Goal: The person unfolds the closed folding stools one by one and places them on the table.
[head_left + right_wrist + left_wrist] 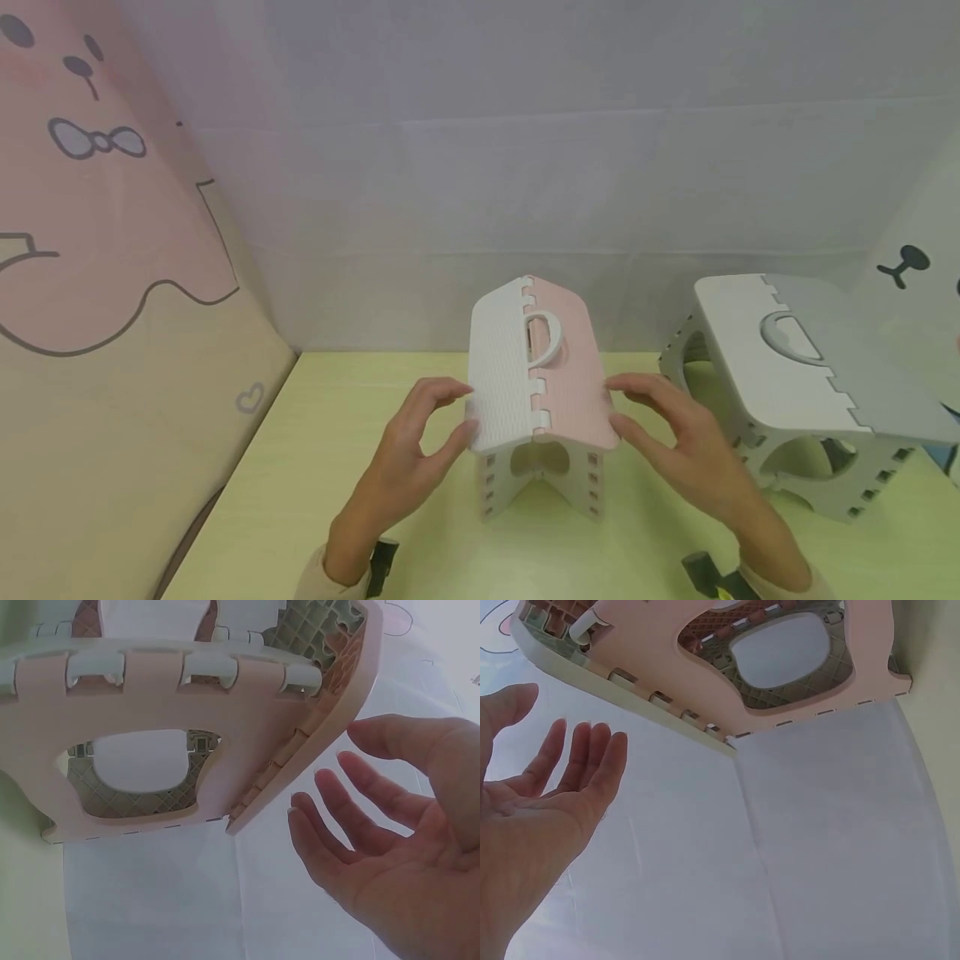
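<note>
A pink and white folding stool stands in the middle of the table. Its top is bent into a roof shape along the hinge, and a carrying handle sticks up from the pink half. My left hand is beside the white edge, thumb and fingers spread apart; the left wrist view shows a gap between it and the stool's underside. On the other side my right hand reaches to the pink edge with its thumb and fingers apart. In the right wrist view its thumb tip meets or nearly meets that edge.
At the right a grey and white folding stool stands unfolded with a flat top. The yellow-green table ends at a pale cloth backdrop. A printed cloth hangs along the left side.
</note>
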A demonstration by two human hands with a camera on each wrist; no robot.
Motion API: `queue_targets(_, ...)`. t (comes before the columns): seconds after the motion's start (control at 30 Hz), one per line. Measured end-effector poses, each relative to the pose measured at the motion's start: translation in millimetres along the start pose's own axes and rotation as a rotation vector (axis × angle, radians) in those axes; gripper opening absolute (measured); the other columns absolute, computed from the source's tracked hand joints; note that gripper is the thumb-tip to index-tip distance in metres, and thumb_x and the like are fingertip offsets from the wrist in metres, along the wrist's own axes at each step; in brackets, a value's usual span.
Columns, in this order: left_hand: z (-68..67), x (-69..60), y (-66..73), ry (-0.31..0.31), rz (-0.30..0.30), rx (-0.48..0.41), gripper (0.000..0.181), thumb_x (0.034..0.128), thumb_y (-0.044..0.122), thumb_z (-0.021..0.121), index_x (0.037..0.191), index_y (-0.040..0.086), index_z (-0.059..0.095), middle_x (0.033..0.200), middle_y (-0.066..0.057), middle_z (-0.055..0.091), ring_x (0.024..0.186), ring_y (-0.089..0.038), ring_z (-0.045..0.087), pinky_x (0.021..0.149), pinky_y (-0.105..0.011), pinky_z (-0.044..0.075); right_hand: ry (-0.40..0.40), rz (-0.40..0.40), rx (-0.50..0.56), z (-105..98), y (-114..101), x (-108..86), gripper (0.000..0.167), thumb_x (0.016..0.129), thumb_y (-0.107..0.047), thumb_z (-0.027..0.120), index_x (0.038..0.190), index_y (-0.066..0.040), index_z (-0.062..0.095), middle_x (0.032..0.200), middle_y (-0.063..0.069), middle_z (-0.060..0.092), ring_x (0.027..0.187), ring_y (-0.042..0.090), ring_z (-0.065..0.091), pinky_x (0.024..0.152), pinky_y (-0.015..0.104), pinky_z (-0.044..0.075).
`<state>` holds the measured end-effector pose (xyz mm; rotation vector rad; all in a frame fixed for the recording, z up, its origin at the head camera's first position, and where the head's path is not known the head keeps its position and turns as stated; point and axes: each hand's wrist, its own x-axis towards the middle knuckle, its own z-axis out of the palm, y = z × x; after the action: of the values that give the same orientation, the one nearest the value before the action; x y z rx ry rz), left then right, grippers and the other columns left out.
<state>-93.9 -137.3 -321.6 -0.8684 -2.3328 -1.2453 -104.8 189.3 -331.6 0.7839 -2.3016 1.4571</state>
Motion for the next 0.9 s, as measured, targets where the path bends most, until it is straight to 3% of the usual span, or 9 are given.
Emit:
queue_targets(0.27, 5.8, 3.6, 2.8, -0.012, 0.046, -0.008, 0.038, 0.0943, 0.001, 0.072, 0.130, 0.002, 0.057, 0.128, -0.008, 0.059, 0.120, -0.024, 0.057, 0.107, -0.033, 0.049, -0.004, -0.049, -0.031, 2, -7, 1.8, 0.050, 0.085, 0.010, 0.076, 0.129, -0.011, 0.066, 0.126, 0.002, 0.066, 0.121, 0.009, 0.059, 0.105, 0.017, 0.044)
queue_targets(0.5, 11.6, 5.1, 6.0, -0.027, 0.079, -0.015, 0.033, 0.0975, 0.007, 0.070, 0.128, 0.001, 0.057, 0.126, -0.008, 0.059, 0.117, -0.023, 0.057, 0.104, -0.032, 0.050, -0.018, -0.044, -0.037, 4, -9, 1.4, 0.047, 0.085, 0.010, 0.076, 0.127, -0.010, 0.067, 0.126, 0.000, 0.067, 0.122, 0.010, 0.059, 0.105, 0.018, 0.044)
queue_targets(0.63, 14.8, 4.5, 8.0, -0.051, 0.075, -0.003, 0.034, 0.0984, 0.011, 0.071, 0.129, 0.003, 0.058, 0.130, -0.007, 0.057, 0.120, -0.022, 0.055, 0.104, -0.032, 0.049, -0.008, -0.107, -0.047, 6, -11, 0.9, 0.050, 0.084, 0.012, 0.076, 0.128, -0.009, 0.067, 0.126, 0.003, 0.067, 0.121, 0.010, 0.059, 0.105, 0.016, 0.043)
queue_targets(0.9, 15.3, 2.6, 10.9, -0.069, 0.072, 0.036, 0.038, 0.0960, 0.018, 0.075, 0.130, 0.008, 0.061, 0.134, -0.006, 0.054, 0.126, -0.023, 0.051, 0.101, -0.030, 0.050, -0.114, -0.030, -0.047, 4, -16, -0.2, 0.047, 0.090, 0.004, 0.075, 0.132, -0.015, 0.066, 0.135, -0.001, 0.063, 0.128, 0.012, 0.055, 0.107, 0.017, 0.041)
